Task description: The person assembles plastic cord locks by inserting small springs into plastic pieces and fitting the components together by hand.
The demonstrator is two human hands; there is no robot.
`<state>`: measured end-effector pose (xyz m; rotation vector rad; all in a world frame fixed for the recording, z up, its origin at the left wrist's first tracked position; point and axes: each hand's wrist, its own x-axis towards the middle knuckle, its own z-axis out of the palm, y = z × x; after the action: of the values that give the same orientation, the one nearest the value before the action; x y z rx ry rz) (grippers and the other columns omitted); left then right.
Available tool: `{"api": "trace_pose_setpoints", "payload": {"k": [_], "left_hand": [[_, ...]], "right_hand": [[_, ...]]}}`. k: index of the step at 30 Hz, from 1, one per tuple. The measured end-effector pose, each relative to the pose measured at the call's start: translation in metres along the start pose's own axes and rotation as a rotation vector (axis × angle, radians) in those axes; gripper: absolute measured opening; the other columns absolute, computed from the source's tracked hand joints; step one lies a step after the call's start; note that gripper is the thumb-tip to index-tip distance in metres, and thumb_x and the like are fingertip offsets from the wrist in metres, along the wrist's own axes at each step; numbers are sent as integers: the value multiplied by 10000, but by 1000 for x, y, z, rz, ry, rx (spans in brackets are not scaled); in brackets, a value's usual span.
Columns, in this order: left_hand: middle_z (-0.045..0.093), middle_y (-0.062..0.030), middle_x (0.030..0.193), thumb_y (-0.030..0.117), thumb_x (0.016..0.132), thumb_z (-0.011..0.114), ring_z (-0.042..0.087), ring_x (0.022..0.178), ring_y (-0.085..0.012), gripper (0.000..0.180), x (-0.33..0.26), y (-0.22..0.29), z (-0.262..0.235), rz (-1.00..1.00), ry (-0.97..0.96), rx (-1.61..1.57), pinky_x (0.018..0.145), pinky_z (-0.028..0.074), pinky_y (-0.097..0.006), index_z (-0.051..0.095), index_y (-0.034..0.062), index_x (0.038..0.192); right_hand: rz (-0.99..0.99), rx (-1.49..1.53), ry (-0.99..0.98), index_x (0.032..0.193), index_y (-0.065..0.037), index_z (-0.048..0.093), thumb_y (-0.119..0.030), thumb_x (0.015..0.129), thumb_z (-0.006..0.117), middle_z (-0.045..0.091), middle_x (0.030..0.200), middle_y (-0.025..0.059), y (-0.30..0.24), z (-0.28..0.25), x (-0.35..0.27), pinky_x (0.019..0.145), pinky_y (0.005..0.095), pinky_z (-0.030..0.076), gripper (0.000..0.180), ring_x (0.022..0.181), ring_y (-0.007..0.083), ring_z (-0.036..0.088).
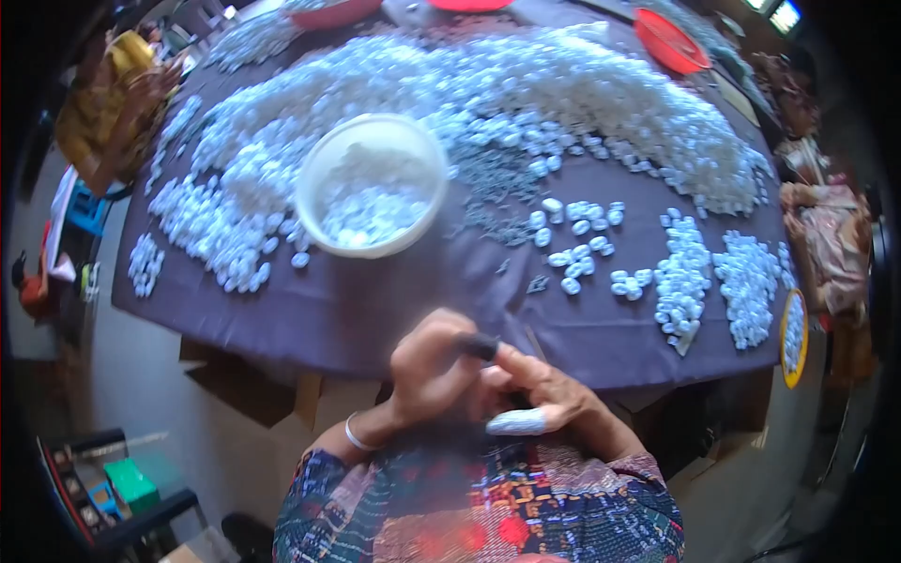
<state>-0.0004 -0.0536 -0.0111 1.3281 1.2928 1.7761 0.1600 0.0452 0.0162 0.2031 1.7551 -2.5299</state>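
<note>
A cardboard box (253, 389), brown with its flaps open, sat at lower centre-left of the frame, below the near edge of the purple-covered surface (375, 319). At the lower left corner, a small green box (129, 483) lay among other coloured packages (80, 488) in a dark rack, too blurred to tell apart. At the far upper right corner, a bright rectangular screen (784, 16) glowed white-green, with a second lit panel (755, 5) just beside it at the frame's top edge.
</note>
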Motion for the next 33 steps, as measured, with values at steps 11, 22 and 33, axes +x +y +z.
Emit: {"api": "trace_pose_setpoints", "payload": {"k": [11, 22, 33], "left_hand": [[653, -123, 902, 49, 640, 808, 648, 775, -219, 338, 5, 0, 12, 294, 106, 319, 633, 526, -304, 619, 10, 917], [630, -137, 857, 30, 655, 780, 640, 701, -240, 327, 16, -8, 16, 450, 145, 546, 563, 517, -297, 602, -9, 927], [601, -117, 813, -82, 690, 682, 617, 647, -216, 202, 21, -10, 27, 286, 85, 448, 535, 490, -292, 590, 8, 847]], "right_hand": [[-193, -226, 168, 1492, -215, 6, -124, 800, 681, 591, 798, 51, 14, 10, 4, 641, 271, 468, 971, 690, 124, 569], [-224, -243, 246, 1487, -131, -14, -159, 774, 716, 541, 729, 39, 20, 8, 9, 566, 244, 421, 1021, 616, 96, 528], [-113, 188, 329, 1483, -96, 103, -136, 748, 725, 478, 1258, 144, 13, 8, 1, 946, 290, 377, 964, 1154, 180, 475]]}}
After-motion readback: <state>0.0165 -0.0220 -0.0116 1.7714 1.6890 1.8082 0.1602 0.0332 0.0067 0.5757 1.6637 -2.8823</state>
